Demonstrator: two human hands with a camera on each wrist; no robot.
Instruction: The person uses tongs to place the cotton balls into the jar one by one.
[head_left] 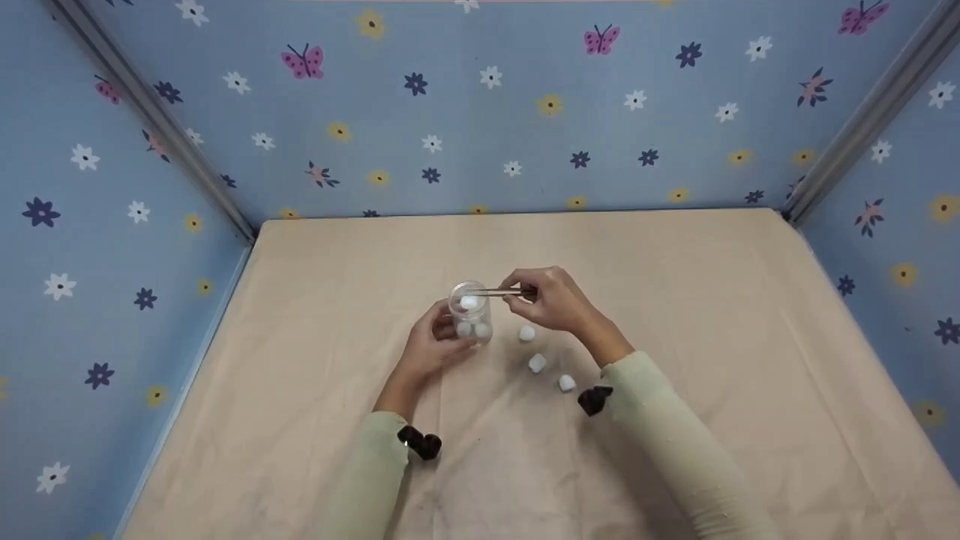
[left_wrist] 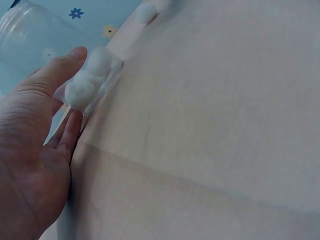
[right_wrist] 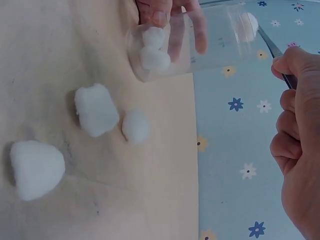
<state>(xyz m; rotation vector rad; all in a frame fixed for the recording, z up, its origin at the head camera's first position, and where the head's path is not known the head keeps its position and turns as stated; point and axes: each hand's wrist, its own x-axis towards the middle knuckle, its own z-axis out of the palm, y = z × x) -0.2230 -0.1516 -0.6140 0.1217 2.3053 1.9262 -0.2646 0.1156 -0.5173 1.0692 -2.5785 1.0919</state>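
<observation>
My left hand (head_left: 431,349) grips a clear plastic jar (right_wrist: 217,45) near its base, thumb on one side and fingers on the other. Cotton balls (left_wrist: 82,90) lie at the bottom of the jar, two of them visible. In my right hand (head_left: 555,300), metal tweezers (head_left: 504,292) are pinched between thumb and fingers, pointing left over the jar's mouth. At the tweezer tips is another cotton ball (right_wrist: 247,27), just inside the jar's open top. The right wrist view shows the jar sideways, with the left fingers seen through its wall.
Three loose cotton pieces lie on the cloth right of the jar: one nearest (head_left: 527,333), a middle one (head_left: 537,363) and a farther one (head_left: 567,383). A beige cloth (head_left: 300,337) covers the table. Blue flowered panels (head_left: 480,112) stand behind and at both sides.
</observation>
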